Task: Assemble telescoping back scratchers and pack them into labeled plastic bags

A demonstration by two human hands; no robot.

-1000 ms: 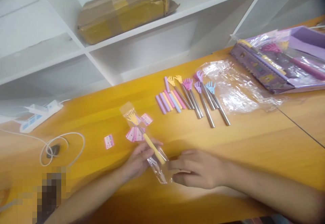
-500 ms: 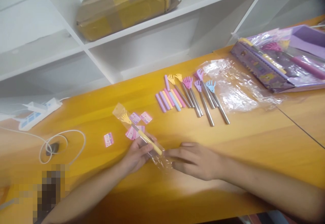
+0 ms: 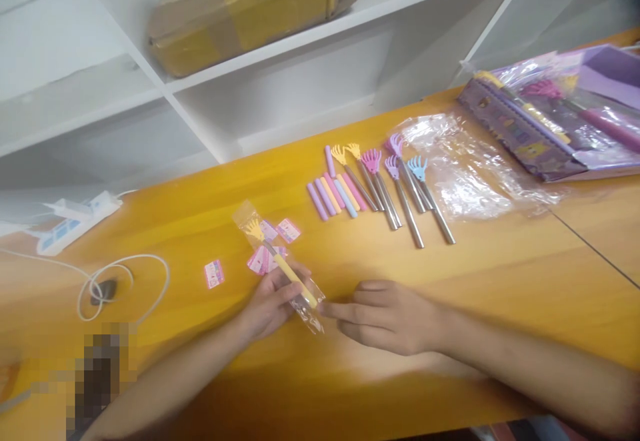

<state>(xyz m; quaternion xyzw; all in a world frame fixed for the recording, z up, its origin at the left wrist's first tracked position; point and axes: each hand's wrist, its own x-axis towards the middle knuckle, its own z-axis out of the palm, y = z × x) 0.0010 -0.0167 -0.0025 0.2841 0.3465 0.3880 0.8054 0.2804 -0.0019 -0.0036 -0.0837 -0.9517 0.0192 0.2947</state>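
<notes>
My left hand (image 3: 277, 298) is closed around a back scratcher (image 3: 287, 269) with a yellow claw, metal rod and yellow handle, inside a clear plastic bag (image 3: 245, 213). Its thumb presses on the handle, and the claw points up and left. My right hand (image 3: 383, 318) is by the bag's lower end, index finger stretched to its edge and the other fingers partly curled; nothing shows in its grip. Beneath the claw lie several small pink cards (image 3: 289, 230). One more card (image 3: 214, 274) lies apart to the left.
Several coloured handle tubes (image 3: 324, 196) and metal rods with claws (image 3: 400, 194) lie mid-table. Beyond them are clear bags (image 3: 465, 174) and a purple box (image 3: 525, 134) of bagged scratchers. A power strip (image 3: 80, 222) and cable (image 3: 167, 281) are at left; a carton (image 3: 240, 21) sits on the shelf.
The bagged back scratcher shifted up and left, then slightly right. My right hand moved up a little along the bag, whose lower end swung from beside my right fingers to hang nearer my left hand.
</notes>
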